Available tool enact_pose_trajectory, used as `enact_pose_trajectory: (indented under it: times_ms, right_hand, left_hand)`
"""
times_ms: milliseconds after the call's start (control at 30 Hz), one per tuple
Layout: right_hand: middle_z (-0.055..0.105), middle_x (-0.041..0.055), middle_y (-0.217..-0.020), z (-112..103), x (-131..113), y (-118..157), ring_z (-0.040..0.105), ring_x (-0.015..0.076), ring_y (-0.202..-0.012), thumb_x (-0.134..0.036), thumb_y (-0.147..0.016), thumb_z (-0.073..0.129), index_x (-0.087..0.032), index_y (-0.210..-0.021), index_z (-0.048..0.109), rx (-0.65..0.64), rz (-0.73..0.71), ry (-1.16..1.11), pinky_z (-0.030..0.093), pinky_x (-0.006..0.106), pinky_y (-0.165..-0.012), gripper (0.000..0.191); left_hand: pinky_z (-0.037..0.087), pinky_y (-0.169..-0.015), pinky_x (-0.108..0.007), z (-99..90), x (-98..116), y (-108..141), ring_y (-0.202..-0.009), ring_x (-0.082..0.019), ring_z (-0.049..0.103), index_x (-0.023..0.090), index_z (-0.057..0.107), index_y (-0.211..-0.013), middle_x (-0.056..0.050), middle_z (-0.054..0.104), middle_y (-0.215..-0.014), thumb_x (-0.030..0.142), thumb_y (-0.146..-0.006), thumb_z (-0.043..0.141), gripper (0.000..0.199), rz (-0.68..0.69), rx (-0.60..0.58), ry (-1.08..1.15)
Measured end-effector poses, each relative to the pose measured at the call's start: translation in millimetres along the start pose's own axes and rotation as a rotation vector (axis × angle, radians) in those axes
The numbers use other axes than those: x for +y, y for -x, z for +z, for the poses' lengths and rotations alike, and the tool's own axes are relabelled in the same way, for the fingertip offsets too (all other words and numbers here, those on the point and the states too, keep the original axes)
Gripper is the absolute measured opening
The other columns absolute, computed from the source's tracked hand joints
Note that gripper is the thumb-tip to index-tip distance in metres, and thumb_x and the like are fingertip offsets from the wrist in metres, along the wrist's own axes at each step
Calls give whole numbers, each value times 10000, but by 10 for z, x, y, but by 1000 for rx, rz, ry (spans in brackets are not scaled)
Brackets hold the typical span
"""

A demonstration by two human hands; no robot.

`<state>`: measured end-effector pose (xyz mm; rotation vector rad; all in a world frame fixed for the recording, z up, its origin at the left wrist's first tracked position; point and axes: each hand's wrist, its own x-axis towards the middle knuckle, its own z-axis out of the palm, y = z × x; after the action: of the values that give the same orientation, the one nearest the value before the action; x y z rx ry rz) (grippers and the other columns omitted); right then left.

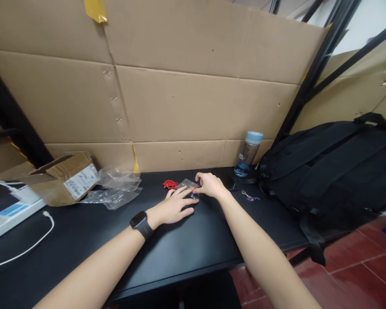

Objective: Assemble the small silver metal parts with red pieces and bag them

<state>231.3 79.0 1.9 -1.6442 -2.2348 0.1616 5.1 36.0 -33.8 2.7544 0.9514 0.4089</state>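
My left hand [176, 206] lies palm down on the black table with its fingers spread. Its fingertips rest on a small clear plastic bag [187, 183] that has a bit of red in it. At the bag's right side, my right hand [210, 185] has its thumb and fingers bent together on the plastic; the exact pinch point is too small to make out. Just left of the bag, beyond my left fingers, sits a little heap of red cord or chain [170, 184]. A small keychain-like charm [251, 197] with a blue and red part lies to the right of my right hand.
A dark flat object [224, 178] and a blue-lidded water bottle [248, 154] stand behind my right hand. On the right is a black backpack [334, 171]. Crumpled plastic wrap [116, 189], an opened cardboard box [72, 178] and a white power strip [16, 214] are left.
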Motion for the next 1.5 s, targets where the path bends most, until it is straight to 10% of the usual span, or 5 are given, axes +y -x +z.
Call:
enact_pose_trajectory:
  times_ms: [467, 933, 1233, 1367, 1500]
  right_hand:
    - [672, -42, -745, 67, 22, -4, 593, 103, -654, -268, -742, 780, -211, -986, 658, -116, -113, -197, 346, 213, -627, 278]
    - [638, 33, -1098, 201, -193, -10, 621, 166, -827, -245, -804, 687, -275, -1142, 602, 125, 43, 22, 372, 261, -673, 349]
    - [656, 5, -865, -11, 169, -74, 557, 98, -652, -238, -850, 645, -177, -1008, 663, -40, -235, -415, 414, 211, -633, 171]
    - [649, -12, -844, 19, 237, -85, 554, 89, -660, -21, -624, 718, -166, -854, 684, -53, -254, -287, 399, 197, -640, 274]
    - [673, -9, -780, 55, 247, -91, 573, 109, -676, -144, -639, 799, -169, -808, 720, -103, -243, -324, 406, 212, -651, 187]
  left_hand:
    - [252, -1138, -641, -6, 24, 8, -1466, -380, 255, 388, 550, -1388, -30, 343, -1609, 487, -987, 439, 429, -102, 101, -141]
    - [221, -1118, -683, -6, 19, 0, -1474, -415, 202, 438, 637, -1299, -1, 268, -1638, 445, -969, 499, 358, -65, 104, -96]
    - [366, -1027, -438, -122, 7, -103, -1322, -255, 443, 264, 481, -1392, -87, 513, -1463, 35, -807, 479, 629, -91, 378, -152]
    - [347, -956, -440, -87, -41, -207, -1235, -279, 493, 274, 607, -1201, -77, 641, -1294, 167, -889, 568, 332, -127, 363, -229]
    - [317, -943, -435, -73, -50, -236, -1164, -265, 525, 256, 669, -952, -59, 718, -1079, 298, -957, 546, 130, -149, 387, -188]
